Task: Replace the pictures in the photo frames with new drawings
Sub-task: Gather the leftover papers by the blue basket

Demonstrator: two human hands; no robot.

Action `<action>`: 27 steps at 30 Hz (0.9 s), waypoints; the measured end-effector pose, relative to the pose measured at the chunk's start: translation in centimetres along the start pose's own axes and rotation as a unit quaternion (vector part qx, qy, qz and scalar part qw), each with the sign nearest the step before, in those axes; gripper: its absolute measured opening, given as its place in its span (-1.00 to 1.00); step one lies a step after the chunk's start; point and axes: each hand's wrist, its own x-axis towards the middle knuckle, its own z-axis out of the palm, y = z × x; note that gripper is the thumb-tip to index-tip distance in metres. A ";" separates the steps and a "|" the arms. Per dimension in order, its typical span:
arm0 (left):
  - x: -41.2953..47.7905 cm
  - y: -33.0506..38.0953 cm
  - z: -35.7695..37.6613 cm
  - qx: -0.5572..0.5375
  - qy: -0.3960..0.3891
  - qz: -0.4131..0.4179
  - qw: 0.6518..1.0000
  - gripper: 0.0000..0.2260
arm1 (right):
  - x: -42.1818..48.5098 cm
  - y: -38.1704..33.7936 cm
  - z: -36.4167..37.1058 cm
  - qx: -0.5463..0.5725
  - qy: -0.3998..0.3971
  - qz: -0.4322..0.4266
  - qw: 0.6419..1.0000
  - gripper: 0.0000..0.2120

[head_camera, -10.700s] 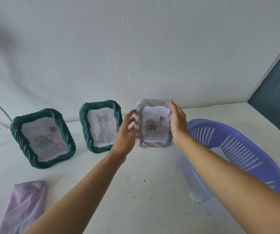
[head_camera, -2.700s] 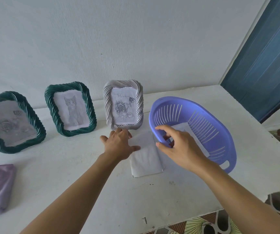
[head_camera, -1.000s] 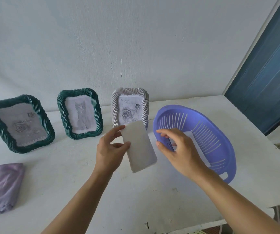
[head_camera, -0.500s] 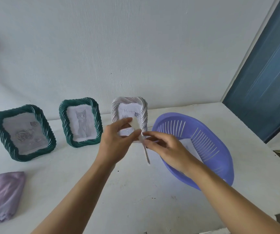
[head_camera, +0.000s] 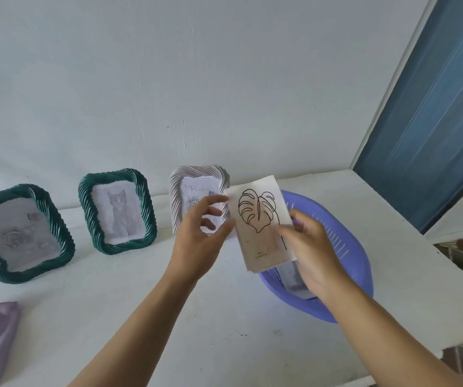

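Leaf drawing held up, face toward the person, for checking before framing

The right hand [head_camera: 314,252] pinches the white paper sheet with a black line-drawn leaf [head_camera: 261,219], thumb on its front, above the purple slotted plastic basket [head_camera: 358,263] and just beside the white twisted-rim photo frame [head_camera: 177,196] on the table [head_camera: 224,317]. The left hand [head_camera: 201,233] has its fingers spread at the sheet's left edge; I cannot tell whether they nip it.

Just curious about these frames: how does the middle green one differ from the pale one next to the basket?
The green frame is dark and holds a cat drawing; the pale frame is silvery white and holds roses with handwriting. The green frame shows in full; the left hand, gripping a leaf drawing, hides part of the pale frame. Both stand upright with twisted rims.
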 end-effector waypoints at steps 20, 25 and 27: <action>3.6 -1.4 8.3 0.307 -0.116 0.077 0.941 -0.58 | 4.4 2.4 -8.2 -0.285 0.011 0.068 0.956 -0.60; 3.9 -1.1 9.3 0.427 -0.208 0.065 0.878 -0.68 | 5.1 3.1 -8.1 -0.376 -0.040 0.087 0.922 -0.54; 4.1 -1.0 9.7 0.471 -0.233 0.062 0.849 -0.68 | 5.3 3.3 -7.9 -0.406 -0.057 0.083 0.908 -0.54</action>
